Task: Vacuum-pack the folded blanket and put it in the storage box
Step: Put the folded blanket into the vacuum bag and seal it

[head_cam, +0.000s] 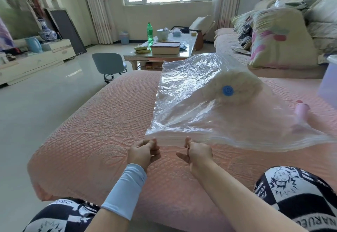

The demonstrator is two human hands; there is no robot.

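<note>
Both hands are on the near zip edge of the clear vacuum bag point(200, 115). Our left hand point(144, 151) pinches the strip at the bag's near left corner, thumb and fingertips pressed tight together on the plastic, the other fingers curled under. Our right hand point(197, 152) sits just beside it at 3 o'clock, apart from the left. It pinches the same strip between thumb and curled fingers, and one finger sticks out toward 9 o'clock, off the plastic. Neither grip shows a gap; both are narrow and hold only the bag edge.

Inside the bag, the cream fluffy blanket point(235, 84) is bunched at the far end, at 1 o'clock from our hands. The blue valve point(228, 90) sits on the plastic over it. Between the hands and the blanket the bag looks slack and wrinkled; we cannot tell if the zip is sealed.

One pink pump point(300, 115) lies at 2 o'clock, seen through the bag's right side. A pale storage box point(330, 78) is cut off by the frame edge at 2 o'clock, past the pump. Everything rests on the pink quilted cover point(109, 131). A light blue sleeve point(125, 189) covers our left forearm. At 12 o'clock, well apart, a coffee table point(164, 54) carries a green bottle point(149, 33).
</note>
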